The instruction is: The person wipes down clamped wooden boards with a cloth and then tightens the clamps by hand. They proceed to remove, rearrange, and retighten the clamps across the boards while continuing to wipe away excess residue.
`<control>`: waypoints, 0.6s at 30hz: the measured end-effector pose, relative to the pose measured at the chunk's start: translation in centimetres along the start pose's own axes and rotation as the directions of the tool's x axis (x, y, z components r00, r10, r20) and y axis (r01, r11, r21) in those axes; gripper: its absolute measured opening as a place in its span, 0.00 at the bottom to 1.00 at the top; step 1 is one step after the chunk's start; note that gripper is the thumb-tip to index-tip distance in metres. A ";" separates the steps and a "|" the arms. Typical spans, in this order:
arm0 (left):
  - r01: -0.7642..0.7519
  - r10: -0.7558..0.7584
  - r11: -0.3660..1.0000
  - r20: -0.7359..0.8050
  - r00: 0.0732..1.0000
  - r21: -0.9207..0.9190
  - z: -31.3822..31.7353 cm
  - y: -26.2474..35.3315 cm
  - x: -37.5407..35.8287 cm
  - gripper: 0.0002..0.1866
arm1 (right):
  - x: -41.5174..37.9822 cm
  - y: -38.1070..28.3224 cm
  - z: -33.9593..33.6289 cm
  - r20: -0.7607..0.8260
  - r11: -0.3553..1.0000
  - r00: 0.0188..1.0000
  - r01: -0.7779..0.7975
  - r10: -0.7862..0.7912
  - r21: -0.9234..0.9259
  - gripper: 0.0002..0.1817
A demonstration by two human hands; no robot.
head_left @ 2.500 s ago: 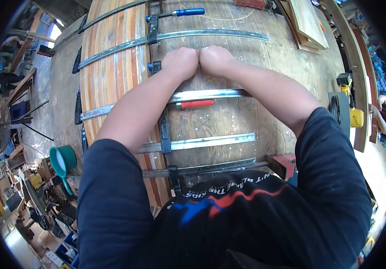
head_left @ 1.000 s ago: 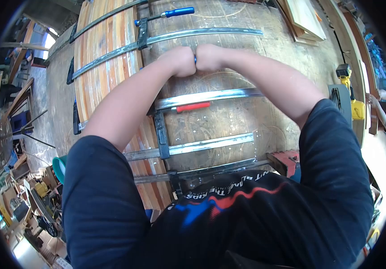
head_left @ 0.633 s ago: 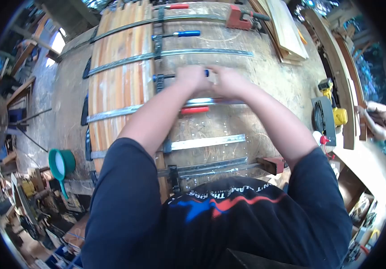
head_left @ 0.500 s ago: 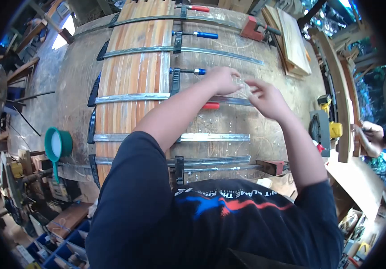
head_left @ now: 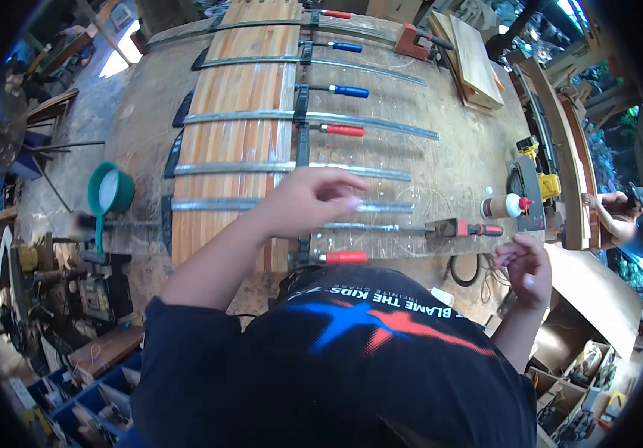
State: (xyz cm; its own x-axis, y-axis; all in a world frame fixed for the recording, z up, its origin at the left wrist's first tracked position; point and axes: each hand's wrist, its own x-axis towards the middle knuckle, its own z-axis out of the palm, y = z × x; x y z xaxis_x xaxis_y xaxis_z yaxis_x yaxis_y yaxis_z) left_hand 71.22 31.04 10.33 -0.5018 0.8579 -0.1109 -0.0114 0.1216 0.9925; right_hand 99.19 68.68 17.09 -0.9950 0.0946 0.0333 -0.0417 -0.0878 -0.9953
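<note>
A panel of narrow wood strips (head_left: pixel 250 82) lies on the workbench (head_left: pixel 404 157), spanned by several steel bar clamps (head_left: pixel 381 128) with blue or red handles. My left hand (head_left: pixel 314 200) is over the clamp bars near the panel's right edge, fingers curved and apart, holding nothing I can see. Out to the right, past the bench's front edge, my right hand (head_left: pixel 527 270) is raised with loosely bent, parted fingers and nothing visible in it. Nearest to it are a red-handled clamp (head_left: pixel 452 228) and a glue bottle with a red cap (head_left: pixel 504 206).
A green handled pot (head_left: pixel 118 190) with white contents stands at the bench's left edge. On the right are a yellow power tool (head_left: pixel 549 185) and stacked boards (head_left: pixel 471 63). Another person (head_left: pixel 620 216) is beyond the long planks at far right.
My hands were close together over the clamps; now they are far apart, the left nearer my body, the right down and to the right. The view has shifted, showing the whole glue bottle.
</note>
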 end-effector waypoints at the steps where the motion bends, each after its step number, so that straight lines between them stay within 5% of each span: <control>1: 0.005 -0.011 0.998 -0.099 0.995 -0.060 0.4 -1.5 -2.2 0.16 | -0.8 0.2 -1.2 0.100 0.995 0.993 0.056 -0.064 0.088 0.41; 5: 0.039 -0.095 0.989 -0.414 0.905 -0.141 5.3 -6.6 -9.7 0.15 | -2.6 0.6 -2.0 -0.188 0.987 0.977 0.079 -0.104 -0.140 0.40; 8: 0.097 -0.178 0.976 -0.459 0.870 -0.194 10.8 -8.7 -13.5 0.15 | -5.1 2.2 -3.1 0.042 0.995 0.999 0.016 -0.020 0.096 0.37; 11: 0.278 -0.329 0.943 -0.408 0.851 -0.181 15.7 -9.1 -16.4 0.16 | -6.6 5.0 -2.0 -0.021 0.985 0.992 -0.124 0.123 -0.121 0.34; 18: 0.371 -0.301 0.927 -0.480 0.824 0.056 17.6 -7.1 -21.4 0.15 | -8.1 8.9 4.3 0.090 0.932 0.938 -0.314 0.334 -0.180 0.26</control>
State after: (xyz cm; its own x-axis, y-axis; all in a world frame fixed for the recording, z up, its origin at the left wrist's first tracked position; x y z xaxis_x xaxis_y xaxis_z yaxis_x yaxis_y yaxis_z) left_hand 97.23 20.61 4.79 -0.8250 0.4309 -0.3657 -0.1485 0.4591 0.8759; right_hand 106.52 62.83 8.31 -0.9557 -0.0302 -0.2928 0.2904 0.0666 -0.9546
